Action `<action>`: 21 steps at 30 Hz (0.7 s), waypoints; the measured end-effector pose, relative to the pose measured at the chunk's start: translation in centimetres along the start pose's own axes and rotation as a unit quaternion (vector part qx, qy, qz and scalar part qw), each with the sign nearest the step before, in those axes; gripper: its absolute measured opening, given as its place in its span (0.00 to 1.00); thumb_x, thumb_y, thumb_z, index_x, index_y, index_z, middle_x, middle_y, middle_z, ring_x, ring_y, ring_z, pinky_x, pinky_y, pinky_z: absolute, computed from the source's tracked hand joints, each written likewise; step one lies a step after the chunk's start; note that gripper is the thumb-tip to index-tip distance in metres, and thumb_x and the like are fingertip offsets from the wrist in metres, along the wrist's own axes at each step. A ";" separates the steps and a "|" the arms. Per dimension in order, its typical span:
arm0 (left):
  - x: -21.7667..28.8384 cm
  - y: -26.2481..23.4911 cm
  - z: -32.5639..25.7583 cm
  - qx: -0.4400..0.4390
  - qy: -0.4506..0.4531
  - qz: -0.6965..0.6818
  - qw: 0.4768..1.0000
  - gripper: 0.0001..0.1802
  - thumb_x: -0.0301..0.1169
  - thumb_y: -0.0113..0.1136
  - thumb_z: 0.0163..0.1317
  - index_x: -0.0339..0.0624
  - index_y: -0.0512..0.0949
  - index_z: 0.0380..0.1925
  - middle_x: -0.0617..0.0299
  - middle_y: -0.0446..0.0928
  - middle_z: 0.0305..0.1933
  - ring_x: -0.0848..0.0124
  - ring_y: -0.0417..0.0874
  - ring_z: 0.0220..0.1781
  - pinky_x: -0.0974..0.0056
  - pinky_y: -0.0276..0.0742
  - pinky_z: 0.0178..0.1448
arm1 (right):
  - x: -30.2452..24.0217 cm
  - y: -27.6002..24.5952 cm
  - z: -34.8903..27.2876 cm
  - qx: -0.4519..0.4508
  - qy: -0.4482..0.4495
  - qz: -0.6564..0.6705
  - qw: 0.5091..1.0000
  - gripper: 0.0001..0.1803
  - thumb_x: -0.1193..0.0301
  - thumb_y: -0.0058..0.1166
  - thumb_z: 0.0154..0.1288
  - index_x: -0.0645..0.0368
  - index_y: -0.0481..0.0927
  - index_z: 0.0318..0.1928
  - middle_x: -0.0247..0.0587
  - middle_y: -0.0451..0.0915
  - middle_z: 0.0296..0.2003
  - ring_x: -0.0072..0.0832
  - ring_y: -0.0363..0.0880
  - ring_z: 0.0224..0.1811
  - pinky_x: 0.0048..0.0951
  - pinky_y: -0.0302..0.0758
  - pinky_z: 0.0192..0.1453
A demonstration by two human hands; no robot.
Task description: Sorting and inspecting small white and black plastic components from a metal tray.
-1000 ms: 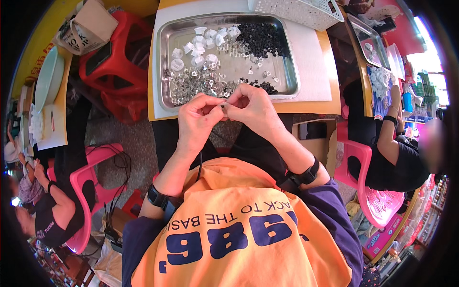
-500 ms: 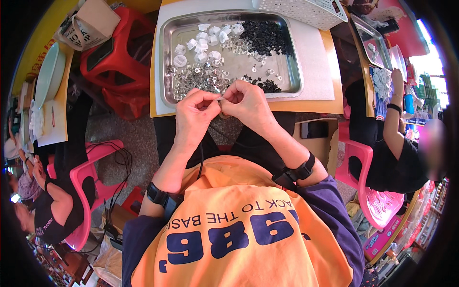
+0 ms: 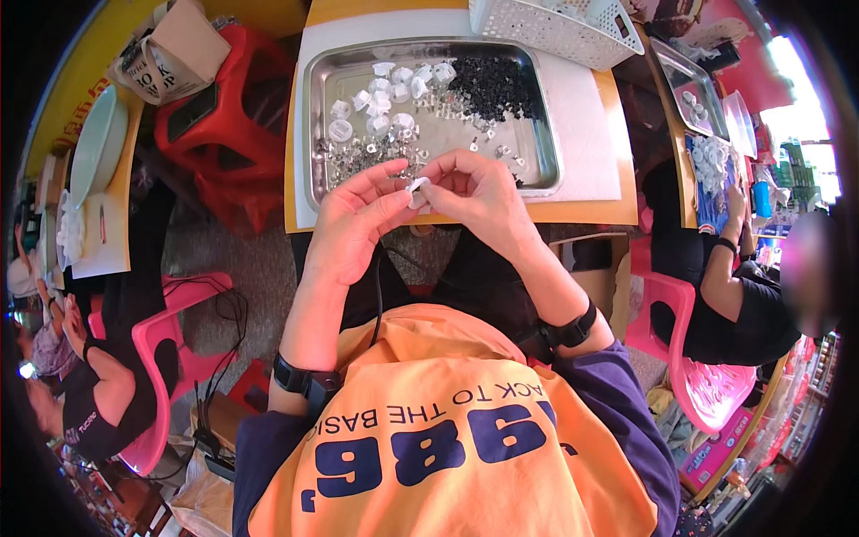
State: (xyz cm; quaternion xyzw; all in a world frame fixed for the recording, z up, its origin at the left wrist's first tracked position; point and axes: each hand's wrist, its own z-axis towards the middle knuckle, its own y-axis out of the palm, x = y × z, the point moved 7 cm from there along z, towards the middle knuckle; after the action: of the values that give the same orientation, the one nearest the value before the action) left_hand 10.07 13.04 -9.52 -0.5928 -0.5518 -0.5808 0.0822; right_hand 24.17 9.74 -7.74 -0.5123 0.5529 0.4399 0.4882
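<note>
A small white plastic part (image 3: 417,185) is pinched between the fingertips of both hands, in front of the tray's near edge. My left hand (image 3: 351,222) grips it with thumb and fingers from the left. From the right, my right hand (image 3: 480,192) closes thumb and fingers on the same part. Just beyond lies a shallow metal tray (image 3: 557,134). It holds white plastic caps (image 3: 379,97) at the upper left, a heap of small black pieces (image 3: 494,86) at the upper right, and small shiny metal pieces (image 3: 356,159) near my left hand.
A white perforated basket (image 3: 564,34) stands at the table's far right. Red stools (image 3: 219,134) and a paper bag (image 3: 174,54) are to the left. A co-worker (image 3: 743,286) sits on the right by another tray (image 3: 687,85); another person (image 3: 103,385) sits on the left.
The white part now shows between my fingers, where before only a tiny pinched piece was visible. My left hand has turned and opened out somewhat. The co-worker on the right has lowered an arm.
</note>
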 end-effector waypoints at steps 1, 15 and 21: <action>0.1 -0.1 -0.1 0.011 0.006 0.006 1.000 0.18 0.22 0.57 0.59 0.33 0.73 0.50 0.57 0.78 0.44 0.69 0.81 0.46 0.64 0.77 0.54 | -0.4 0.2 -0.3 0.004 -0.005 0.001 1.000 0.13 0.71 0.61 0.55 0.67 0.78 0.38 0.35 0.79 0.27 0.15 0.76 0.30 0.19 0.75 0.35; 1.5 1.5 -1.4 -0.041 0.064 0.044 0.996 0.18 0.16 0.63 0.51 0.33 0.76 0.44 0.59 0.78 0.41 0.74 0.79 0.43 0.70 0.77 0.50 | -2.4 0.9 -1.7 -0.001 -0.129 0.001 0.992 0.10 0.82 0.56 0.51 0.65 0.75 0.37 0.36 0.75 0.36 0.17 0.76 0.35 0.19 0.76 0.41; 2.3 2.9 -2.4 -0.079 0.076 0.040 0.993 0.19 0.15 0.65 0.49 0.33 0.76 0.43 0.59 0.78 0.41 0.74 0.80 0.43 0.70 0.78 0.49 | -2.7 1.0 -2.8 -0.011 -0.208 0.079 0.975 0.12 0.84 0.55 0.49 0.65 0.75 0.37 0.39 0.74 0.40 0.20 0.75 0.38 0.20 0.76 0.41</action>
State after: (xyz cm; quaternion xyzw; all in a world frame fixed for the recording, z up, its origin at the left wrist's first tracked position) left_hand 10.17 11.45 -5.42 -0.5732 -0.4718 -0.6625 0.1001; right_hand 22.89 7.43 -4.66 -0.3695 0.4729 0.5800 0.5509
